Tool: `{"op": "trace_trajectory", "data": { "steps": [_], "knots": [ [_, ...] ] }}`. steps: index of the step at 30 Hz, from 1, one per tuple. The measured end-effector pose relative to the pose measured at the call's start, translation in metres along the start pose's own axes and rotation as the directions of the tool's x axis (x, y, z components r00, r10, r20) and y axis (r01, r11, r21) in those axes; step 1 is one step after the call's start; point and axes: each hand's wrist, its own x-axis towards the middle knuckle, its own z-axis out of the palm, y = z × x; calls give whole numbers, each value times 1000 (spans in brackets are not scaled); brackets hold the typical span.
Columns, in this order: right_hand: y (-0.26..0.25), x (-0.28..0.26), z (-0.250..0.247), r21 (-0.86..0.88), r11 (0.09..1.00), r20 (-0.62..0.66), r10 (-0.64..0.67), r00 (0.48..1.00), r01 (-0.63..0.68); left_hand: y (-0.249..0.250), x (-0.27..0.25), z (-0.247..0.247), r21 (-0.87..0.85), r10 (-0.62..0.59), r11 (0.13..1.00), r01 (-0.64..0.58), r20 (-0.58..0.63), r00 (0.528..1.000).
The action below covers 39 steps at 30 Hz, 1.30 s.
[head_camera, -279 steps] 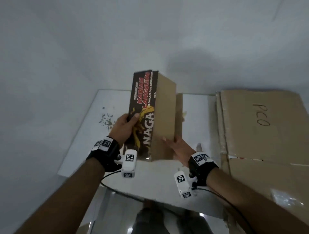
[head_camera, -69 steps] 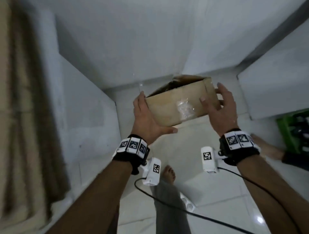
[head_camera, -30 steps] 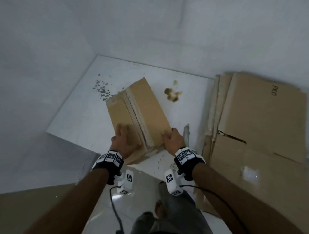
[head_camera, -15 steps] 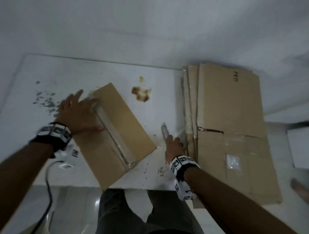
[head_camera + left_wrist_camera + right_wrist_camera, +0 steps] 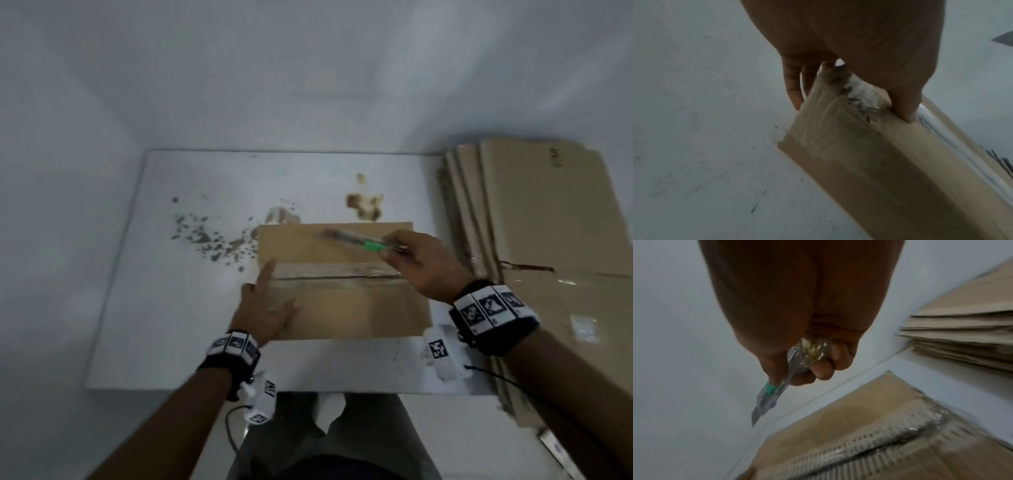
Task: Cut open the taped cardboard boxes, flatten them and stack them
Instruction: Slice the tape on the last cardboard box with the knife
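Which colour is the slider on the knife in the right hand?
Green, on the clear knife; the right wrist view shows it best.

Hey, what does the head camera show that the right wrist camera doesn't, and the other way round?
Only the head view shows the left hand resting on the box's left end, the brown crumbs and stain on the white table, and both wristbands. Only the right wrist view shows the cutter's bare blade tip, pointing away from the box. Both show the right hand gripping the cutter, the box's taped seam, and the flattened stack beside it.
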Motion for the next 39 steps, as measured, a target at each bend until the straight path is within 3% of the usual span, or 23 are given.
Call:
{"op": "trace_trajectory", "data": {
  "steps": [4, 7, 12, 22, 27, 31, 35, 39],
  "knots": [
    [-48, 9, 35, -215, 969, 189, -81, 979, 122, -24, -5, 3, -218, 36, 974, -55, -94, 995],
    [-71, 20, 64, -378, 904, 225, -119, 967, 200, -29, 0, 4, -296, 45, 952, -74, -104, 994],
    [-100, 35, 82, -484, 843, 266, -113, 957, 234, -37, 5, 2, -369, 62, 926, -83, -68, 996],
    [-121, 41, 82, -567, 747, 375, -141, 916, 347, -35, 1, 0, -364, 62, 928, -73, -44, 997],
    [-116, 40, 100, -604, 729, 439, -34, 898, 323, -35, 3, 2, -330, 53, 942, -68, -52, 997],
    [-101, 42, 84, -628, 722, 395, -26, 918, 290, -33, 3, 4, -311, 81, 945, -98, -65, 995],
    [-99, 32, 84, -628, 727, 424, 21, 905, 277, -28, 2, 5, -274, 86, 956, -104, -76, 993],
    [-93, 40, 72, -689, 674, 382, 23, 924, 268, -24, 0, 6, -242, 81, 965, -103, -98, 992]
  ]
}}
